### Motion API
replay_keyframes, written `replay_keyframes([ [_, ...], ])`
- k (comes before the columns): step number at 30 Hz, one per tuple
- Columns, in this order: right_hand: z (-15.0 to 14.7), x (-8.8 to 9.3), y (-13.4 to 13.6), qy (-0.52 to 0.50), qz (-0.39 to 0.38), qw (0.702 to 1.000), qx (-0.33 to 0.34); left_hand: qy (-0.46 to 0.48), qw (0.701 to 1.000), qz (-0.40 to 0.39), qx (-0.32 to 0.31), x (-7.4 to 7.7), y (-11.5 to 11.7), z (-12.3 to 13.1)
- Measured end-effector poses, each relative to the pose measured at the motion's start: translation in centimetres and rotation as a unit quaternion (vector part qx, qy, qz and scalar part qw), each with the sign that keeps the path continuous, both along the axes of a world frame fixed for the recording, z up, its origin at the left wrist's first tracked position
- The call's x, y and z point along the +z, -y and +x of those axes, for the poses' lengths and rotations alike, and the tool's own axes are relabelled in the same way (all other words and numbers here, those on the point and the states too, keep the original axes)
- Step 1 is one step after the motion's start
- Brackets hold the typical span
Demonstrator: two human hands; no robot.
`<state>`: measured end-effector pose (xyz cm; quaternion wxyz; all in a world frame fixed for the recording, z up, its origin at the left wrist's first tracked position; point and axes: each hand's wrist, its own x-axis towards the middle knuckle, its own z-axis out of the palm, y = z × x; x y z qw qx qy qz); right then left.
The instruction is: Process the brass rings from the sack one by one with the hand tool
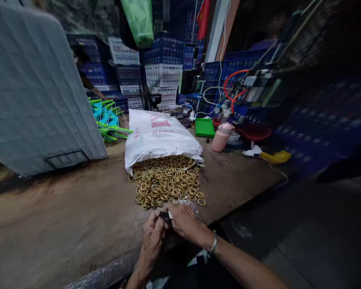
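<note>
At the table's front edge my left hand (153, 236) is closed, its fingers pinching a small black piece (165, 215) with a white end. My right hand (184, 221), with a bracelet (214, 242) at the wrist, is closed against the same piece from the other side. What kind of thing it is, I cannot make out. Just beyond my fingertips spreads a heap of brass-coloured rings (165, 182). They spill from the open mouth of a white woven sack (168, 140) with red print, which lies on its side facing me.
A large grey panel (42, 88) stands at the left, beside green and blue frames (108, 118). To the right are a pink bottle (221, 138), a green tray (204, 127) and a red dish (256, 131). Stacked crates (164, 75) fill the back. A person's arm (93, 89) shows behind the panel.
</note>
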<state>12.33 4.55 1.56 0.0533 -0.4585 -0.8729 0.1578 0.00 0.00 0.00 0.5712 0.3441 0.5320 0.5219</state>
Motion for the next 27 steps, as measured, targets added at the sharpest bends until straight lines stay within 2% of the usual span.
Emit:
replay_keyframes([
  [3,1.5,-0.8,-1.5,0.028,0.02,0.999,-0.038,0.008,1.0,-0.011,-0.025,0.7,0.7,0.2],
  [6,2.4,-0.8,-3.0,0.039,0.027,0.995,-0.09,0.075,0.996,-0.021,-0.043,1.1,1.0,0.2],
  [10,2.7,-0.1,-4.9,0.02,0.04,0.988,-0.149,0.17,0.984,-0.022,-0.04,0.7,0.9,0.0],
  [16,2.4,-0.1,-5.7,0.044,0.033,0.988,-0.147,0.209,0.978,-0.023,-0.006,-0.7,0.6,-0.2],
  [23,2.1,-0.7,-6.1,0.031,0.054,0.985,-0.159,0.304,0.95,-0.072,-0.005,-0.4,0.5,-0.5],
  [27,2.4,-0.6,-5.7,-0.024,0.048,0.989,-0.141,0.311,0.945,-0.094,0.034,-0.3,0.1,-0.5],
])
